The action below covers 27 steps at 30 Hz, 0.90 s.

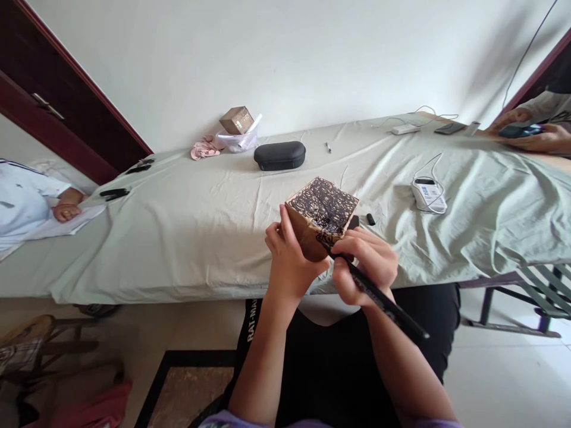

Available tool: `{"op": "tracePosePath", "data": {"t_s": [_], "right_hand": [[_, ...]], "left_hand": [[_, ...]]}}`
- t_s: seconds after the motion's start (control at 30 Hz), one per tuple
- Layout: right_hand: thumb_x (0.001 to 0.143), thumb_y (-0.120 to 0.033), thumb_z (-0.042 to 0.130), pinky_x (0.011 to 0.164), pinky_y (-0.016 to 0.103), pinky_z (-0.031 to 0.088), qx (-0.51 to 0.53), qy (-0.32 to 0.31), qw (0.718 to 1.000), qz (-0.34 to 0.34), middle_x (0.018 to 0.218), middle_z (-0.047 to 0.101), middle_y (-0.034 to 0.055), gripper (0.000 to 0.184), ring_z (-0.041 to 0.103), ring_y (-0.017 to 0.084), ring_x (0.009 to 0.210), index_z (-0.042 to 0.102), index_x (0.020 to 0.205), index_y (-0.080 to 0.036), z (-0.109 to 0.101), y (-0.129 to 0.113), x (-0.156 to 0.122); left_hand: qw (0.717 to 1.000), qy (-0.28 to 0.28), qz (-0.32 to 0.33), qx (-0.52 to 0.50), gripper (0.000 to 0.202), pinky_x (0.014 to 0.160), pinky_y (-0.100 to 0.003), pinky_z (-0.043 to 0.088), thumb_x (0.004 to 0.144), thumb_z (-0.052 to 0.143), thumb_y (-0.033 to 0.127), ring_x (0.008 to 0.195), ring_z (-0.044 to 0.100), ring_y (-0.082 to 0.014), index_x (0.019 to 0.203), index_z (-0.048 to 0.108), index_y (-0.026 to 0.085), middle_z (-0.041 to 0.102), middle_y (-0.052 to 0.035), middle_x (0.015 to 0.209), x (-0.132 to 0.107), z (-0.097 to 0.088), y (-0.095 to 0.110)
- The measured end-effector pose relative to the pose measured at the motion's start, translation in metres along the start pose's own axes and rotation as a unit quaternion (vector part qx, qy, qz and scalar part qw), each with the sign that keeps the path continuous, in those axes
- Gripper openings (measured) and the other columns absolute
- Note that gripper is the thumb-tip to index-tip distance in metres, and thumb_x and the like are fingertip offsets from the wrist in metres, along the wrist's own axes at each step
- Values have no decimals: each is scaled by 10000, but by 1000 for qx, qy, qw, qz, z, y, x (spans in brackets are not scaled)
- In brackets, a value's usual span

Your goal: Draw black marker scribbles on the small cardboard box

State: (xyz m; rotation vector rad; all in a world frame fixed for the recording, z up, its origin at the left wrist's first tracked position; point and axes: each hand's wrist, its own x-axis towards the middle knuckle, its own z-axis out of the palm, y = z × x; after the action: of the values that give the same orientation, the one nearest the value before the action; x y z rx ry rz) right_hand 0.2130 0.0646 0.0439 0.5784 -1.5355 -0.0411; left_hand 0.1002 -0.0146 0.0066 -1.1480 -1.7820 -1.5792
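Observation:
My left hand (289, 260) grips a small brown cardboard box (319, 215), tilted, at the near edge of the table. The box's top face is covered with dense black scribbled patterns. My right hand (366, 261) is closed around a black marker pen (379, 297), whose tip touches the box's near side face. The pen's shaft runs back down to the right over my forearm. A small black pen cap (370, 219) lies on the cloth just right of the box.
The table is draped in a pale green cloth (187, 226). On it lie a black case (279, 155), a brown box on a plastic bag (237, 128), a white device with cable (428, 194). Other people's hands show at left (66, 211) and right (530, 132).

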Motion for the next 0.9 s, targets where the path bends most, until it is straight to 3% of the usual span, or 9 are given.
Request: {"op": "tracePosePath", "data": {"t_s": [0.13,0.33,0.47,0.63,0.77,0.9], "right_hand": [[771,-104,539,544,322,322,-85,3,995,-60,619,502,-25,170,399,149,519,529,882,-233,11,8,-8],[810,-86,563,561,322,357,-122,3,991,-56,650,538,-19,186,444,160,560,528,914,-236,18,15,-10],[787,-78,551,561,329,325,-133,-18,989,-59,621,502,-34,179,392,152,540,496,844,-239,19,18,-12],[772,-65,563,552,321,305,-94,-3,995,-38,619,454,-39,188,353,138,530,487,813,-232,16,24,-18],[788,-77,554,524,299,297,-71,36,997,-14,620,441,-33,159,350,128,511,506,801,-227,13,29,-22],[809,-95,550,499,287,300,-76,63,995,-3,624,453,-26,141,370,127,501,513,801,-231,13,31,-25]], "left_hand": [[999,3,-51,8,1354,1209,-606,334,687,822,449,1363,380,-413,1703,-32,179,322,-202,1453,1,2,10],[998,23,-62,14,1266,1209,-579,337,776,728,425,1317,381,-404,1704,-95,173,312,-193,1422,3,9,6],[997,25,-68,17,1234,1209,-570,339,795,716,408,1316,375,-403,1704,-82,161,305,-199,1418,3,8,5],[997,36,-55,32,1352,1200,-585,336,723,805,506,1287,389,-404,1698,-41,106,330,-216,1390,4,9,5],[995,66,-50,48,1443,1191,-596,343,624,880,503,1288,398,-399,1695,-13,133,347,-199,1367,5,11,2],[995,61,-57,44,1470,1201,-606,327,613,894,512,1318,383,-402,1694,-38,159,344,-190,1371,6,10,3]]}}
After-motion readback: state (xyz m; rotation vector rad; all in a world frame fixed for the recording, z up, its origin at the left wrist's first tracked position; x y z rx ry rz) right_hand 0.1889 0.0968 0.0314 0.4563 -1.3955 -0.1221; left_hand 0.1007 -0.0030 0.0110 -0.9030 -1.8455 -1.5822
